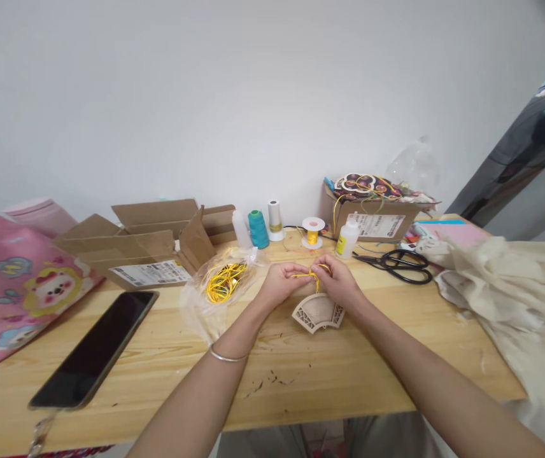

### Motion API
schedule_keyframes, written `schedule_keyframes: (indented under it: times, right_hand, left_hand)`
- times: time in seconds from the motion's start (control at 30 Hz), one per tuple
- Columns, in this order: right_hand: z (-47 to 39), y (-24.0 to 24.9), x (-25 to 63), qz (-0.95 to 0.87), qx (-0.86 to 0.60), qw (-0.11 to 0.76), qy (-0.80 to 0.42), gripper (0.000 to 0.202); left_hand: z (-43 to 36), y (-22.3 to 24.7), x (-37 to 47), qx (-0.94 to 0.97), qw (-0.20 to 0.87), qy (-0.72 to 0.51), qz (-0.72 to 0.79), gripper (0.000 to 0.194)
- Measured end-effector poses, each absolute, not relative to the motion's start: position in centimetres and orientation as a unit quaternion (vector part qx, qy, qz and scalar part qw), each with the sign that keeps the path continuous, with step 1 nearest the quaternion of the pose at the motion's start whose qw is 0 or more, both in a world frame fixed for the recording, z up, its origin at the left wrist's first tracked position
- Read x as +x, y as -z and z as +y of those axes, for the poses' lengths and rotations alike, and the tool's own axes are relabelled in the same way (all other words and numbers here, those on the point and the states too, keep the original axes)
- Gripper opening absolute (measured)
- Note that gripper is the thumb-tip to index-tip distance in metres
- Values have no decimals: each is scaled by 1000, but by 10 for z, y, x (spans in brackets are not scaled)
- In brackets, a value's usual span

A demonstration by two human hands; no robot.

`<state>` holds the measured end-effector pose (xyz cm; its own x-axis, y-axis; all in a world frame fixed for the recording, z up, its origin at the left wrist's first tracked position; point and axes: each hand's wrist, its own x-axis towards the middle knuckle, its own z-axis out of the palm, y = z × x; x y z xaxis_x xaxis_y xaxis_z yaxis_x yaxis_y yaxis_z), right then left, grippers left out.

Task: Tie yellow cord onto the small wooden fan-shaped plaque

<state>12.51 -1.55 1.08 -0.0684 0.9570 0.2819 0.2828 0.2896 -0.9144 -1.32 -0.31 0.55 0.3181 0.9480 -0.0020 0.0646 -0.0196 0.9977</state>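
Observation:
My left hand (282, 280) pinches one part of a yellow cord (318, 284) between thumb and fingers. Just beside it, my right hand (334, 277) grips the same cord, which makes a small loop or knot between the two hands. From the cord hangs a fan-shaped wooden pendant (318, 312) with cut-out lattice at both ends, below my fingers and close over the tabletop. The fine shape of the knot is partly covered by my fingertips.
A plastic bag of yellow cord (225, 283) lies left of my hands. Behind stand a teal thread cone (258, 230), a cord spool (312, 234) and a bottle (347, 239). Black scissors (399, 264) and cloth (516, 292) are right; a phone (95, 350) and open box (134, 254) left.

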Motion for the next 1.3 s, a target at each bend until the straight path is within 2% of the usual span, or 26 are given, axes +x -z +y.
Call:
schedule_keyframes:
  times: [0.2, 0.53, 0.7, 0.93, 1.1, 1.3]
  right_hand:
    - [-15, -13, 127, -601, -475, 507, -395, 12]
    - [-22, -22, 132, -441, -447, 499, -598, 18]
    - [-22, -26, 136, -429, -430, 485, -629, 20]
    - [-18, -26, 144, -427, -376, 425, -704, 26]
    - [-17, -23, 145, -410, -357, 421, -726, 30]
    - [-17, -20, 143, -410, -370, 440, -708, 28]
  left_hand:
    - [-3, -7, -13, 591, 532, -415, 441, 27]
    - [-9, -20, -15, 621, 519, -364, 461, 21]
    - [-8, -17, -16, 600, 536, -388, 450, 24]
    - [-10, -16, -18, 535, 629, -384, 413, 28]
    - [-10, -15, -16, 551, 599, -393, 427, 33]
    - [-10, -17, -15, 587, 563, -388, 433, 30]
